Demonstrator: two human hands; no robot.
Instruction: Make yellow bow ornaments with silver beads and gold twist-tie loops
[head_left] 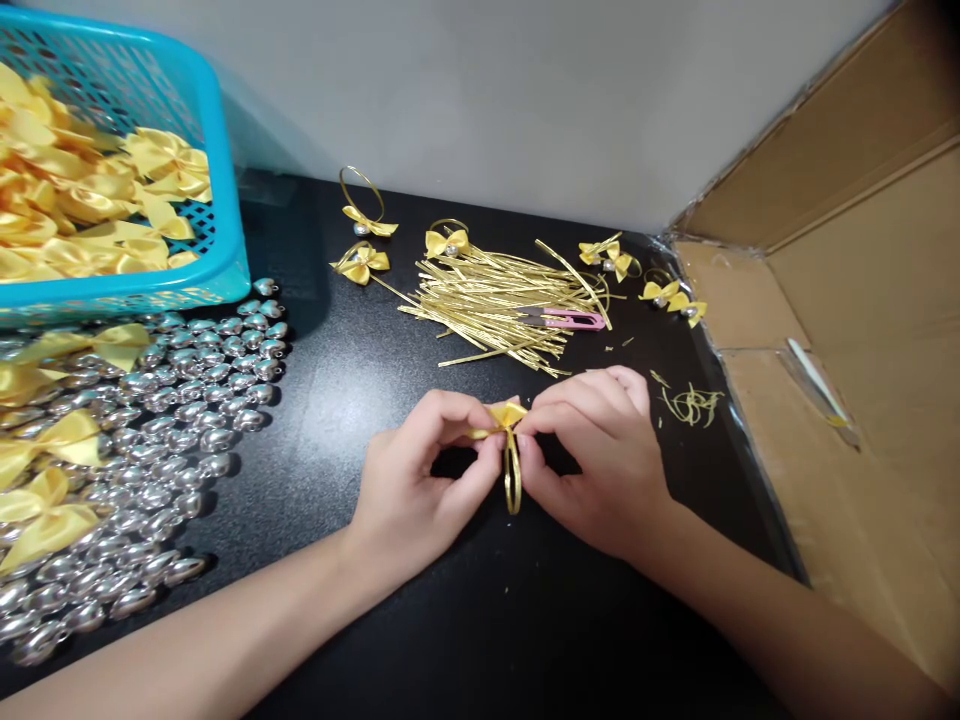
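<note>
Between my two hands, over the black table [330,420], is a yellow ribbon bow [507,412] with a loop of gold cord [512,485] hanging toward me. My left hand [431,465] pinches the bow's left side between thumb and fingers. On the other side, my right hand [600,450] is closed, thumb and forefinger pinching at the bow's middle where the cord meets it. Its fingertips hide the exact spot held. Just beyond lies a pile of gold cord pieces [495,300], with pink-handled thread snips [566,318] on top.
A blue basket [225,200] full of yellow bows stands at the left. Silver bell-like beads [187,390] and loose bows [52,440] spread before it. Finished-looking bows with loops [362,262] lie behind. Cord scraps [694,403] and a cardboard wall [877,220] are at right.
</note>
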